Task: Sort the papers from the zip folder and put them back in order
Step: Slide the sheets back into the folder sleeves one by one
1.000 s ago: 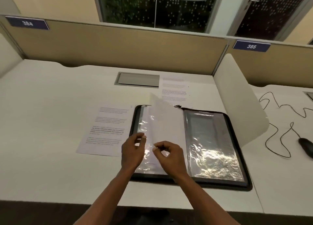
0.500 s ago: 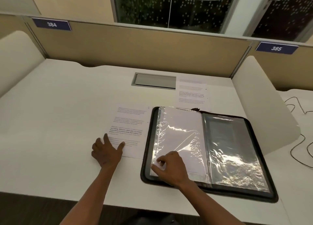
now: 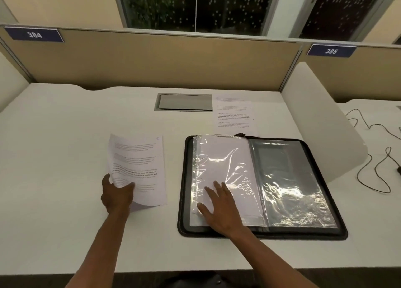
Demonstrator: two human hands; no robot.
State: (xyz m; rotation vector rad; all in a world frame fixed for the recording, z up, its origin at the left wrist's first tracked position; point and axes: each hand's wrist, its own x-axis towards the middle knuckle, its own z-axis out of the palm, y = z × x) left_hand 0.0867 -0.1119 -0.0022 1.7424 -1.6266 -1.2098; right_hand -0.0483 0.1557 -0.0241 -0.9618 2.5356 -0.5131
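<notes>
— Two sheets out on the desk (image 3: 54,157), print too small and blurred to read. Lower sleeve pages buried under glare.
— And the zip folder (image 3: 303,231)?
— Lying open at about four o'clock from desk centre, black, zipped rim all round. Left-page sleeve (image 3: 223,164) holding a white sheet, crinkled and shiny; right-page sleeve (image 3: 293,179) dark, glossy.
— Hands?
— Left hand (image 3: 116,195) at eight o'clock, thumb on top and fingers underneath, pinching the near corner of a printed sheet (image 3: 138,164), left edge curling up off the desk. Right hand (image 3: 219,207) flat, fingers spread straight, pressing on the left sleeve's near end.
— Second sheet?
— Far sheet (image 3: 234,114) at twelve o'clock from the folder, near edge tucked behind its rim.
</notes>
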